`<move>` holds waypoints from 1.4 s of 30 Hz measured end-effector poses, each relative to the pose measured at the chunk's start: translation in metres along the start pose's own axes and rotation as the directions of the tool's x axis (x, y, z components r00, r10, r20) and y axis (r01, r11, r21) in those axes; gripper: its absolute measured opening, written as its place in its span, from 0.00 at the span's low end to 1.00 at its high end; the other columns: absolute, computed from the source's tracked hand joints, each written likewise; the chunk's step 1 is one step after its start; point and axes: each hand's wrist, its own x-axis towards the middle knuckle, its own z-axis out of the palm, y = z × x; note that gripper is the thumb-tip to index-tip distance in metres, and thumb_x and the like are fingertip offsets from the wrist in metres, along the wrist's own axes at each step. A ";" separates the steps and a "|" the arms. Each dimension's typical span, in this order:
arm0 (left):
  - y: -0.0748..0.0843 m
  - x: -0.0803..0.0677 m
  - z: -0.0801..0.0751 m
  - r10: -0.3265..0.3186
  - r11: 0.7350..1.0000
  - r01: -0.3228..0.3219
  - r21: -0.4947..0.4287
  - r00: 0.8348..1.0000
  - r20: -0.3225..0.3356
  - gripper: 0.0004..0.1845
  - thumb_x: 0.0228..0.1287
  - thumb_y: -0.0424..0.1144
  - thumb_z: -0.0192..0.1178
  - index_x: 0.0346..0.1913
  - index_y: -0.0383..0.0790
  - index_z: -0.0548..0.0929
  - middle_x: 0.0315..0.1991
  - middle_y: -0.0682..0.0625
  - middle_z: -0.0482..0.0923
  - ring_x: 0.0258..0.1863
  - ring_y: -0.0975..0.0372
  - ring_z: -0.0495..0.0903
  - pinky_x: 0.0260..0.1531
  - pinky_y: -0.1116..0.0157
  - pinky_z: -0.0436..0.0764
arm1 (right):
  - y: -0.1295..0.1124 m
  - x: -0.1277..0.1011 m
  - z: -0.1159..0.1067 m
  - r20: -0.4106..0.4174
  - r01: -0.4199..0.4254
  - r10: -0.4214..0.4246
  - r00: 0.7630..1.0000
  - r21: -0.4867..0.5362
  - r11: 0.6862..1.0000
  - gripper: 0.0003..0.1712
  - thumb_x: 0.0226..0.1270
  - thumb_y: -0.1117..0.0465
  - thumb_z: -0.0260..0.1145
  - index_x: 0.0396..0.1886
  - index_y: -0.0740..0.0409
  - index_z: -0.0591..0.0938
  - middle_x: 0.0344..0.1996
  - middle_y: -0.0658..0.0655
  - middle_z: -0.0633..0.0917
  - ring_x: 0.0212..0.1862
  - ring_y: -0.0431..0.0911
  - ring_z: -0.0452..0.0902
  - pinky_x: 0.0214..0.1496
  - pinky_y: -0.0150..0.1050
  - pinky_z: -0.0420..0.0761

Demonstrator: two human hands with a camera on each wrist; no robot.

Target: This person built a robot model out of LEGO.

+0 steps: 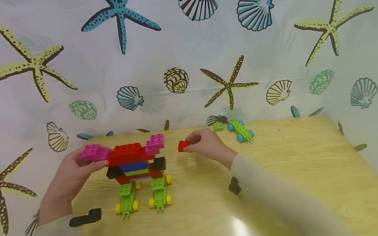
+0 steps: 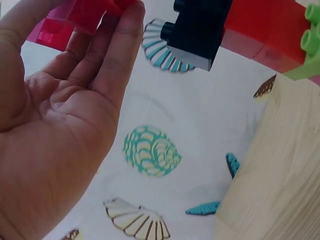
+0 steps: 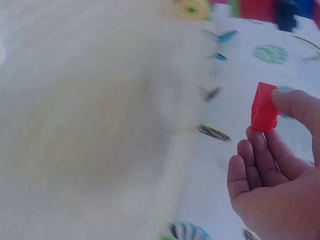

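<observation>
Nearest the head camera: pale long sleeve (image 1: 278, 196) of the right arm, crossing the light wooden desk (image 1: 299, 168). Right hand (image 1: 208, 144), grip pinched on a small red plastic brick (image 1: 183, 145), held clear of the desk. Same brick in the right wrist view (image 3: 264, 107), clamped between thumb and fingertips (image 3: 295, 107).

Left hand (image 1: 69, 175), grip closed on the magenta side brick (image 1: 93, 152) of a multicoloured brick figure (image 1: 133, 165) standing on two green wheeled bases with yellow wheels (image 1: 143, 198).

Key relation: red brick just beside the figure's upper part, on its right, near the magenta brick there (image 1: 155, 142). Right hand nearer; remaining gap sideways, leftward. Brick's long axis: cannot tell.

Also on the desk: green wheeled plate with blue wheels (image 1: 241, 130), two black pieces (image 1: 86, 218).
</observation>
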 end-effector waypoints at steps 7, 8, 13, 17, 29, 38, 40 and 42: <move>0.012 0.017 0.042 0.021 0.982 -0.028 0.189 0.999 0.039 0.22 0.80 0.38 0.70 0.71 0.44 0.83 0.58 0.66 0.90 0.59 0.69 0.87 0.57 0.72 0.87 | -0.023 -0.017 -0.061 -0.038 0.032 -0.030 0.999 0.067 0.997 0.22 0.75 0.54 0.79 0.63 0.55 0.90 0.57 0.57 0.94 0.58 0.51 0.88 0.65 0.50 0.88; 0.013 0.020 0.049 0.018 0.981 -0.026 0.191 0.999 0.043 0.22 0.79 0.40 0.71 0.71 0.42 0.83 0.58 0.65 0.90 0.59 0.68 0.88 0.57 0.72 0.88 | -0.027 -0.020 -0.069 -0.039 0.038 -0.035 0.999 0.082 0.996 0.21 0.75 0.54 0.79 0.63 0.55 0.90 0.57 0.57 0.93 0.59 0.51 0.88 0.65 0.49 0.88; 0.024 0.030 0.088 -0.011 0.984 0.000 0.180 0.998 0.060 0.25 0.76 0.44 0.75 0.70 0.40 0.83 0.59 0.62 0.90 0.59 0.66 0.88 0.59 0.71 0.88 | -0.046 -0.039 -0.102 -0.042 0.064 -0.061 0.997 0.093 0.994 0.20 0.77 0.56 0.77 0.64 0.53 0.89 0.59 0.56 0.92 0.59 0.51 0.87 0.64 0.47 0.87; 0.030 0.041 0.121 -0.001 0.986 -0.013 0.164 0.996 0.085 0.26 0.75 0.44 0.76 0.70 0.42 0.84 0.63 0.52 0.89 0.63 0.60 0.87 0.60 0.70 0.88 | -0.058 -0.053 -0.116 -0.026 0.099 -0.098 0.995 0.052 0.994 0.19 0.77 0.57 0.77 0.63 0.53 0.89 0.57 0.56 0.93 0.58 0.51 0.88 0.66 0.50 0.89; 0.042 0.070 0.196 0.009 0.993 -0.027 0.111 0.988 0.157 0.24 0.72 0.41 0.78 0.67 0.44 0.85 0.63 0.43 0.89 0.63 0.49 0.87 0.59 0.61 0.91 | -0.055 -0.075 -0.131 0.087 0.121 -0.107 0.990 -0.177 0.977 0.21 0.73 0.54 0.79 0.63 0.51 0.91 0.58 0.54 0.93 0.62 0.53 0.85 0.71 0.53 0.86; 0.045 0.073 0.208 -0.001 0.992 -0.017 0.124 0.989 0.149 0.24 0.72 0.41 0.78 0.67 0.44 0.85 0.63 0.44 0.88 0.62 0.49 0.87 0.60 0.56 0.91 | -0.049 -0.080 -0.138 0.113 0.112 -0.090 0.990 -0.215 0.970 0.23 0.72 0.51 0.81 0.64 0.48 0.92 0.62 0.53 0.92 0.65 0.53 0.85 0.68 0.54 0.88; 0.046 0.073 0.209 -0.004 0.992 -0.015 0.127 0.989 0.149 0.24 0.72 0.42 0.78 0.67 0.45 0.85 0.63 0.44 0.88 0.62 0.49 0.87 0.61 0.56 0.91 | -0.049 -0.081 -0.138 0.117 0.119 -0.095 0.989 -0.219 0.968 0.24 0.72 0.51 0.81 0.65 0.48 0.92 0.62 0.53 0.92 0.65 0.53 0.84 0.67 0.54 0.89; 0.047 0.073 0.210 -0.005 0.992 -0.014 0.127 0.989 0.150 0.24 0.72 0.42 0.78 0.67 0.45 0.85 0.63 0.44 0.88 0.62 0.49 0.87 0.61 0.56 0.91 | -0.048 -0.081 -0.139 0.120 0.127 -0.101 0.988 -0.230 0.965 0.24 0.71 0.50 0.81 0.64 0.48 0.92 0.61 0.52 0.92 0.64 0.53 0.84 0.66 0.54 0.89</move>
